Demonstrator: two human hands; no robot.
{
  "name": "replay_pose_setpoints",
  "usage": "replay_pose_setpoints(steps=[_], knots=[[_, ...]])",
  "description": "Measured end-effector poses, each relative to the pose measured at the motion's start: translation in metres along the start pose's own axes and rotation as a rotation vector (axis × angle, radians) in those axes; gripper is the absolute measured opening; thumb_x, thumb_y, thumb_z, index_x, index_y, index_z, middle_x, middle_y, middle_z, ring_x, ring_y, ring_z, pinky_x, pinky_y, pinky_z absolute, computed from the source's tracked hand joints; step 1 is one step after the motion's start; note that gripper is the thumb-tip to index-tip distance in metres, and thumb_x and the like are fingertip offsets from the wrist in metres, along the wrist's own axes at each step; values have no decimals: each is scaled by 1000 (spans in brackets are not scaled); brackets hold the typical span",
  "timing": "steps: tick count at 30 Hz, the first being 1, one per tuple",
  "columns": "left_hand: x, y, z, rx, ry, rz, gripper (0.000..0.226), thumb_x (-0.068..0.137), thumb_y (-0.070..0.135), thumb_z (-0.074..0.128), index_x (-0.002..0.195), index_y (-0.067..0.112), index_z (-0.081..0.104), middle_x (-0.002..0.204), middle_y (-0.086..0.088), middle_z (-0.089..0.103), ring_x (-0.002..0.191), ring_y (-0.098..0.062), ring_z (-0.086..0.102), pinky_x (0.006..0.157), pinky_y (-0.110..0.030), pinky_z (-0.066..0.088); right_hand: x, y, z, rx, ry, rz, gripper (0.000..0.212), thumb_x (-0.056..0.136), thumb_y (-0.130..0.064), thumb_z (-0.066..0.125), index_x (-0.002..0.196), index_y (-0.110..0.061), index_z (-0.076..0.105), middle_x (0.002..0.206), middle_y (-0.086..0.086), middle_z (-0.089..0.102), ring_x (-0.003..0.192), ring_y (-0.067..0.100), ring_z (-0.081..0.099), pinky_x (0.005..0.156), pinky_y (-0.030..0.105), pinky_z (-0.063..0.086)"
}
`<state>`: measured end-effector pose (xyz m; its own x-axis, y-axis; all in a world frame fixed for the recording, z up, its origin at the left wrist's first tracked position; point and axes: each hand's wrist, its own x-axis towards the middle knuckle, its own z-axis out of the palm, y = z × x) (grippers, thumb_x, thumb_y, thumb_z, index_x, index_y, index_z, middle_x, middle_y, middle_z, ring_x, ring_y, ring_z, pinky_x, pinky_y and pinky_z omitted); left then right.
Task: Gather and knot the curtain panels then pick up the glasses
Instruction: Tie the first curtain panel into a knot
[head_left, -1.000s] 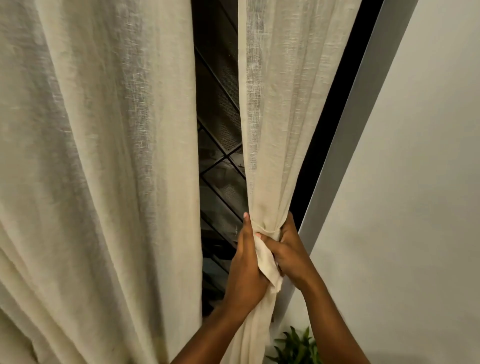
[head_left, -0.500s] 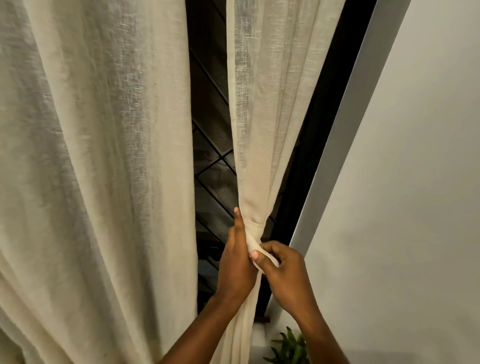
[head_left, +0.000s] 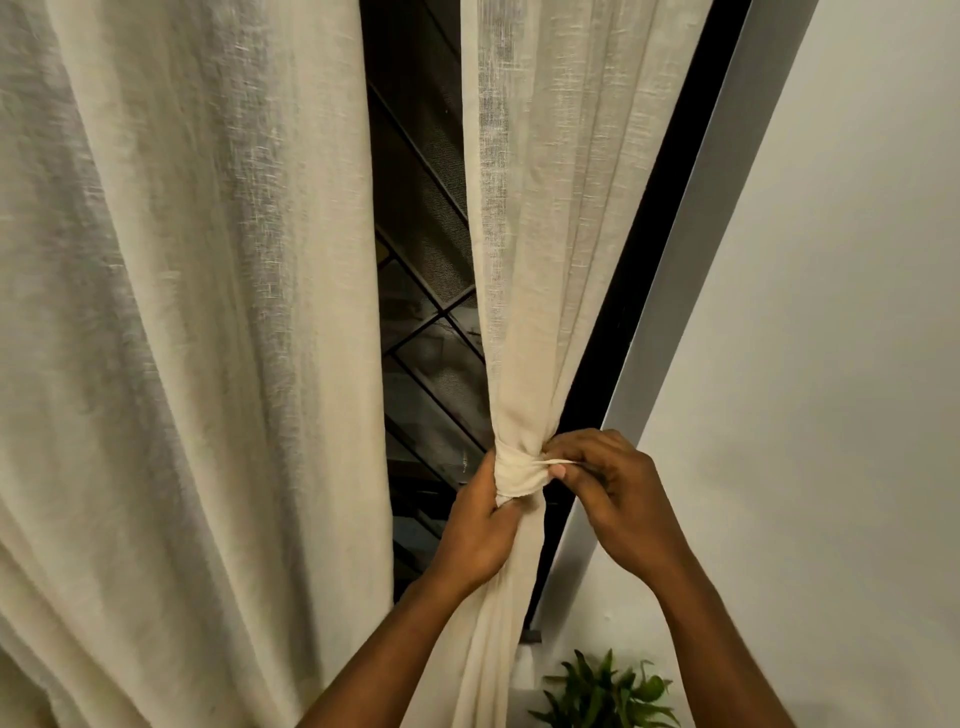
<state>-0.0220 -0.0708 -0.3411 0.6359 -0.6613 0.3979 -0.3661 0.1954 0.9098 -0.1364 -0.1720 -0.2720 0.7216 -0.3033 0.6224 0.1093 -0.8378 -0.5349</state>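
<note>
The right curtain panel (head_left: 550, 249), cream linen, hangs gathered into a narrow bunch with a wrapped knot (head_left: 517, 470) at its waist. My left hand (head_left: 480, 530) grips the bunched cloth just below the knot. My right hand (head_left: 613, 493) pinches a thin fold of fabric at the knot's right side between thumb and fingers. The left curtain panel (head_left: 182, 338) hangs loose and wide. No glasses are in view.
A dark window with a diagonal metal grille (head_left: 426, 291) shows between the panels. A grey window frame (head_left: 691, 291) and a pale wall (head_left: 831, 364) stand to the right. A green potted plant (head_left: 608, 696) sits below, near my right forearm.
The wrap around the right panel has tightened into a knot. My right hand has shifted to the knot's right side and pinches a fold; my left hand has slid below the knot.
</note>
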Motion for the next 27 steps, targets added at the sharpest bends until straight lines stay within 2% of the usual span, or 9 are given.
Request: replay_pose_setpoints(steps=[3,7,9,11,15,17,19,23,27], knots=[[-1,0,-2,-18,-47,3,54,93,5,50,143,21,39,135,15,53,124,1,49,103,-16,38,1,-2,5,129,-23,28,18,90,-24,55,96,-38,64,107,-23,63,104,9,60,87,19,48],[0,0,-5,-50,-39,-12,53,92,2,53,140,22,42,133,16,54,122,2,50,103,-17,39,1,4,15,141,-15,29,13,91,-37,49,97,-38,60,116,-21,60,110,9,58,91,17,45],[1,-2,-6,-67,-40,-23,52,92,1,52,139,23,44,132,16,55,122,2,50,101,-16,40,1,8,19,135,-31,66,10,93,-36,48,95,-36,58,103,-18,63,99,9,61,82,18,46],[1,-2,-6,-74,-52,-31,50,93,2,52,136,26,46,130,17,56,120,2,51,99,-14,40,2,10,20,152,-43,97,9,95,-30,48,94,-33,57,91,-18,65,88,6,62,74,13,44],[2,-1,-2,-91,-83,-37,51,91,6,52,137,26,45,131,15,56,123,-1,51,102,-18,39,14,5,14,179,-46,188,11,96,-19,57,94,-30,54,91,-17,64,84,-2,62,69,10,45],[3,-1,0,-100,-87,-39,50,92,6,51,138,26,44,132,14,56,124,-2,50,103,-18,38,22,4,9,164,-57,271,17,91,-20,64,95,-30,50,92,-13,62,80,0,62,65,12,45],[2,0,1,-101,-93,-40,52,92,5,50,139,26,43,134,14,54,126,-1,48,104,-17,36,29,4,4,93,-97,326,27,84,-25,71,97,-29,48,91,-11,61,77,6,62,64,21,47],[1,3,0,-72,-95,-35,51,90,8,50,132,37,41,130,22,52,121,7,48,98,-7,35,37,-3,-2,-68,-218,403,55,75,-38,78,119,-24,48,107,-9,59,91,15,61,80,38,56],[-1,5,-1,-51,-95,-25,52,94,0,48,130,36,41,127,25,50,118,14,46,96,-3,33,40,-7,-3,-126,-239,426,68,72,-45,79,127,-23,47,114,-6,60,98,19,62,87,40,55]])
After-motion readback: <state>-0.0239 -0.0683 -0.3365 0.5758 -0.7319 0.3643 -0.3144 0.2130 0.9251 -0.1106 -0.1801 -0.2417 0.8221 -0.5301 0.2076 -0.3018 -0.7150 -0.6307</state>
